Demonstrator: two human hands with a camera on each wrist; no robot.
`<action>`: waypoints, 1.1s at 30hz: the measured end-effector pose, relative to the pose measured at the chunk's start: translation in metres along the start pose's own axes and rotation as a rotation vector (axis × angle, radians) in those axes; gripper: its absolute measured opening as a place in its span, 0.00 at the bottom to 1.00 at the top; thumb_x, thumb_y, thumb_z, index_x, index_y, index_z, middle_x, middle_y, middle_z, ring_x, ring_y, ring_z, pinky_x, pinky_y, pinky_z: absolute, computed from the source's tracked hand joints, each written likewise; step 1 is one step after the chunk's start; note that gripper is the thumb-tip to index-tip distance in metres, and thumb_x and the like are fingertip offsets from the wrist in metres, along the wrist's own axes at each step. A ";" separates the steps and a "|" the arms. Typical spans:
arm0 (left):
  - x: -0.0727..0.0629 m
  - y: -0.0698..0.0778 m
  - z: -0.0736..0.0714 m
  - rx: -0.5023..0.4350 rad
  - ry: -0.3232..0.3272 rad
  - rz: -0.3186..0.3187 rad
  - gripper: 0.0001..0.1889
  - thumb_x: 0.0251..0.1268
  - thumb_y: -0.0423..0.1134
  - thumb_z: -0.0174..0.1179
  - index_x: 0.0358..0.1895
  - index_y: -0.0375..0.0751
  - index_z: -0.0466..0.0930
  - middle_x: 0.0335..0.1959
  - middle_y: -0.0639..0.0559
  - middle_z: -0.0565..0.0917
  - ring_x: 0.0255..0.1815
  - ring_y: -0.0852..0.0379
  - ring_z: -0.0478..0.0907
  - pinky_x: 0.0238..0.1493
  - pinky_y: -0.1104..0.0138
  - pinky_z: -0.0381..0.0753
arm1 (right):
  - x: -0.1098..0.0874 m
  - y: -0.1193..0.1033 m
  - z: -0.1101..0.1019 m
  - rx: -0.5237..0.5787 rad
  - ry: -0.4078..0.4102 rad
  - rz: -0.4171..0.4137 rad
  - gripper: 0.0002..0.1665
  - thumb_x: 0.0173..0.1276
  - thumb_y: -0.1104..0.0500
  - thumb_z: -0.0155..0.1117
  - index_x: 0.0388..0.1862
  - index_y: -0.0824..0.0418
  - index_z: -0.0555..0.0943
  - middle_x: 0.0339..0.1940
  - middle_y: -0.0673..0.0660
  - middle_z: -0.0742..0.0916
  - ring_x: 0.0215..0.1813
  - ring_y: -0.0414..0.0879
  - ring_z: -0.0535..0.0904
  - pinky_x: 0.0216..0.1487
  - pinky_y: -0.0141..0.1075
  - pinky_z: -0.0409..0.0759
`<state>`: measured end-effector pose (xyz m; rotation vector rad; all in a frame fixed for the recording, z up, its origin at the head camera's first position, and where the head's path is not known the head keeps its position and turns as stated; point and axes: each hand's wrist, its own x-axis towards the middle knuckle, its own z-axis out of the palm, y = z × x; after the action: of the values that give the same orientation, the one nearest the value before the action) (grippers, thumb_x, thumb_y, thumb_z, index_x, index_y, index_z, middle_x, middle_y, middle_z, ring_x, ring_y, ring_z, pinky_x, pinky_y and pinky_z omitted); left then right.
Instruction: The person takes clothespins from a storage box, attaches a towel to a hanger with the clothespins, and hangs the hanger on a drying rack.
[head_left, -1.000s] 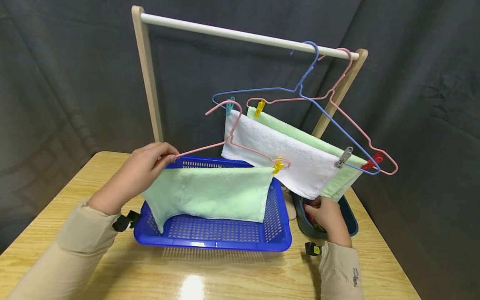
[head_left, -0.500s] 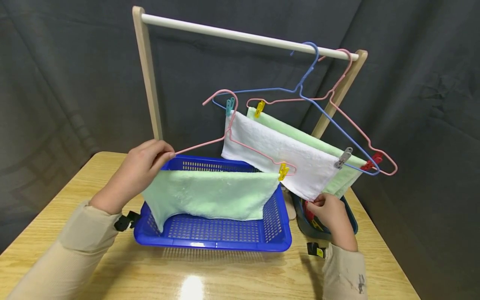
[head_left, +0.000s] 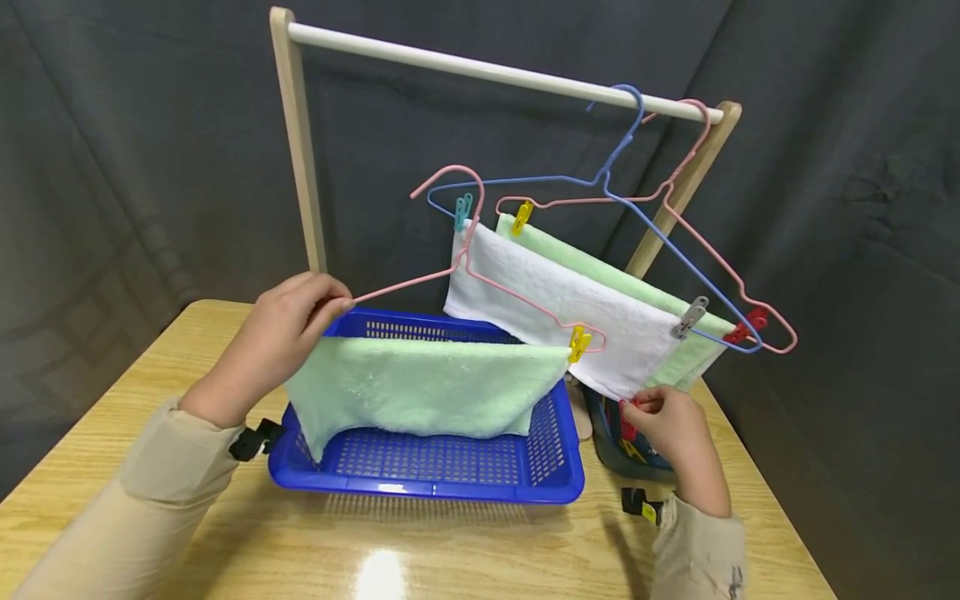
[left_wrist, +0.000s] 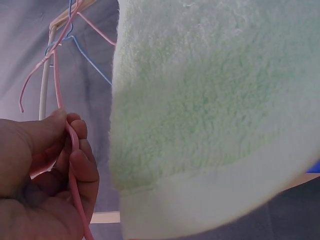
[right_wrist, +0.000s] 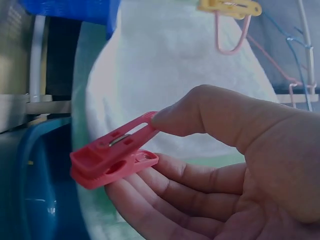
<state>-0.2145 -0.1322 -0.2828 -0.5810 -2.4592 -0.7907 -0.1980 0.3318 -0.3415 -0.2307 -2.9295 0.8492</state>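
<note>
My left hand (head_left: 288,333) grips the left end of a pink hanger (head_left: 405,285), whose hook stands free of the rod. A light green towel (head_left: 442,387) hangs from that hanger over the blue basket (head_left: 427,487); a yellow clothespin (head_left: 579,343) fixes its right corner. In the left wrist view the fingers curl round the pink wire beside the towel. My right hand (head_left: 671,425) pinches a red clothespin (right_wrist: 117,152) between thumb and fingers, above the dark teal bin (head_left: 622,462). The right wrist view shows its handles apart and its tip with nothing in it.
A wooden rack with a white rod (head_left: 465,65) stands behind. From it hang a blue hanger (head_left: 517,179) with a white towel (head_left: 555,308) and another pink hanger (head_left: 708,233) with a green towel (head_left: 600,265), both pinned, close over the bin. More clothespins lie in the bin.
My right hand has risen out of the bin with the red clothespin. The held hanger has tilted up and shifted right, its yellow-pinned end moving rightward with the towel's corner.
</note>
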 end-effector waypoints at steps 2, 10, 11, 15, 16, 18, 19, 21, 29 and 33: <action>-0.001 0.002 -0.001 0.002 -0.003 -0.007 0.08 0.79 0.37 0.55 0.43 0.38 0.81 0.37 0.47 0.80 0.35 0.51 0.74 0.39 0.56 0.75 | -0.003 -0.003 -0.001 0.000 0.010 -0.002 0.20 0.66 0.55 0.68 0.44 0.73 0.79 0.34 0.64 0.87 0.32 0.51 0.82 0.29 0.39 0.78; 0.000 0.008 -0.003 -0.007 -0.007 -0.012 0.08 0.79 0.37 0.55 0.43 0.38 0.81 0.37 0.47 0.79 0.35 0.51 0.73 0.38 0.57 0.75 | -0.012 -0.015 -0.003 0.012 0.090 -0.053 0.19 0.66 0.56 0.68 0.45 0.71 0.80 0.38 0.66 0.87 0.39 0.56 0.83 0.35 0.39 0.78; 0.000 0.009 -0.003 -0.009 -0.007 -0.013 0.08 0.79 0.37 0.55 0.43 0.38 0.81 0.38 0.47 0.80 0.35 0.51 0.73 0.38 0.57 0.75 | -0.012 -0.017 -0.002 0.015 0.094 -0.061 0.19 0.66 0.56 0.68 0.45 0.71 0.80 0.38 0.66 0.87 0.40 0.56 0.84 0.35 0.39 0.79; 0.001 0.011 -0.003 -0.013 -0.004 -0.006 0.07 0.78 0.37 0.55 0.43 0.37 0.81 0.38 0.47 0.80 0.35 0.51 0.73 0.37 0.57 0.75 | -0.014 -0.020 0.000 0.030 0.111 -0.088 0.19 0.66 0.57 0.67 0.47 0.72 0.80 0.40 0.66 0.87 0.41 0.57 0.84 0.39 0.41 0.80; 0.002 0.011 -0.002 -0.015 -0.003 -0.003 0.07 0.78 0.37 0.55 0.43 0.38 0.81 0.38 0.47 0.80 0.35 0.51 0.73 0.37 0.57 0.75 | -0.014 -0.021 0.000 0.038 0.117 -0.095 0.19 0.66 0.58 0.67 0.47 0.72 0.80 0.40 0.66 0.87 0.41 0.57 0.84 0.39 0.41 0.80; 0.002 0.013 -0.002 -0.017 -0.003 -0.001 0.07 0.78 0.37 0.56 0.43 0.38 0.81 0.37 0.47 0.80 0.34 0.51 0.72 0.36 0.58 0.74 | -0.016 -0.023 0.001 0.048 0.142 -0.113 0.18 0.67 0.59 0.67 0.48 0.72 0.80 0.40 0.66 0.87 0.42 0.57 0.84 0.41 0.41 0.80; 0.002 0.013 -0.003 -0.019 -0.004 0.000 0.07 0.78 0.37 0.56 0.43 0.38 0.81 0.36 0.48 0.79 0.34 0.52 0.72 0.36 0.58 0.74 | -0.018 -0.024 0.001 0.054 0.158 -0.124 0.17 0.67 0.59 0.67 0.48 0.71 0.80 0.40 0.65 0.87 0.43 0.57 0.84 0.42 0.40 0.80; 0.003 0.015 -0.004 -0.024 -0.004 0.003 0.07 0.78 0.37 0.56 0.43 0.39 0.81 0.35 0.48 0.79 0.33 0.52 0.71 0.35 0.59 0.72 | -0.021 -0.027 0.002 0.074 0.195 -0.146 0.15 0.67 0.60 0.67 0.47 0.70 0.81 0.41 0.64 0.88 0.44 0.57 0.84 0.42 0.35 0.79; 0.003 0.021 -0.012 -0.047 0.008 0.012 0.08 0.78 0.38 0.56 0.44 0.39 0.82 0.36 0.48 0.79 0.33 0.53 0.70 0.35 0.59 0.71 | -0.031 -0.042 0.006 0.180 0.294 -0.232 0.14 0.66 0.63 0.69 0.48 0.68 0.82 0.40 0.63 0.88 0.42 0.48 0.83 0.38 0.17 0.73; 0.006 0.023 -0.012 -0.054 -0.002 -0.001 0.07 0.78 0.37 0.56 0.44 0.39 0.82 0.35 0.48 0.79 0.33 0.52 0.70 0.36 0.59 0.71 | -0.034 -0.047 0.009 0.210 0.324 -0.267 0.13 0.66 0.63 0.69 0.48 0.65 0.83 0.40 0.61 0.88 0.39 0.32 0.80 0.39 0.16 0.73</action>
<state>-0.2033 -0.1210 -0.2606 -0.6002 -2.4465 -0.8596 -0.1717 0.2824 -0.3253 0.0356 -2.4791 0.9638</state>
